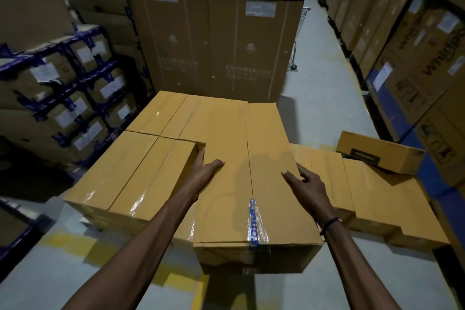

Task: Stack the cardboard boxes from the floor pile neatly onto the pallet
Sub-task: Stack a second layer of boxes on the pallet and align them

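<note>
A long cardboard box [234, 184] with blue tape on its near end lies in front of me, its near end jutting past the row. My left hand [205, 171] lies against its left edge, thumb on top and fingers down in the gap beside the neighbouring box [130, 173]. My right hand [305, 184] rests on the box's right top edge with fingers spread. More tan boxes [173, 113] lie side by side behind. The pallet under them is hidden.
A lower pile of tan boxes [377, 199] lies to the right, with a tilted box [377, 152] on top. Tall cartons [214, 33] stand behind. Stacked boxes line the left [63, 88] and right [415, 58]. An aisle [319, 88] runs back on the right.
</note>
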The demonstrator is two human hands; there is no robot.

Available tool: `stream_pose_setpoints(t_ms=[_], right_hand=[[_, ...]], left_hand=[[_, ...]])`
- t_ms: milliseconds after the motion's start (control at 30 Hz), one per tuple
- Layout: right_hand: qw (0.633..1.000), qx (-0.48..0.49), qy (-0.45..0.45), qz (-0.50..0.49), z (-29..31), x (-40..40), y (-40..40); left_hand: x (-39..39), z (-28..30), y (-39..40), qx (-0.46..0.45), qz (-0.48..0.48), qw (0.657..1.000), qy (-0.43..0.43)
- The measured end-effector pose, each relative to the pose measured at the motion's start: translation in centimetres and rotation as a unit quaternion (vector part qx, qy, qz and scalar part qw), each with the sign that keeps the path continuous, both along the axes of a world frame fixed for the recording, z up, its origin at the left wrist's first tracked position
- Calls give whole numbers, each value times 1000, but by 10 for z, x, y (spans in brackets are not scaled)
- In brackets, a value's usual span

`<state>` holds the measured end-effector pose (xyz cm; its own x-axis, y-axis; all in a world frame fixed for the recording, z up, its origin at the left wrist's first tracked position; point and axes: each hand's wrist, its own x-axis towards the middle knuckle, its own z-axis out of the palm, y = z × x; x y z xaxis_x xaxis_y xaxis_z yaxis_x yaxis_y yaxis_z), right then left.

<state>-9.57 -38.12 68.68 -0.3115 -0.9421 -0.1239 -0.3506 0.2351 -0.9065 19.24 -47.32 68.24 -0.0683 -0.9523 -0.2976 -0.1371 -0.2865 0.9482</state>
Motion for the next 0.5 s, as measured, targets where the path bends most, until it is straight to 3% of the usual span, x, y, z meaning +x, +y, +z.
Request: stream_pose_setpoints(t_ms=[233,500], right_hand=[[999,20,-25,4,-9,114,10],[996,85,-34,6,-28,173,-2]], left_hand=[[114,-18,-9,10,-29,999,-29],[165,-47,-18,28,-71,997,-16]])
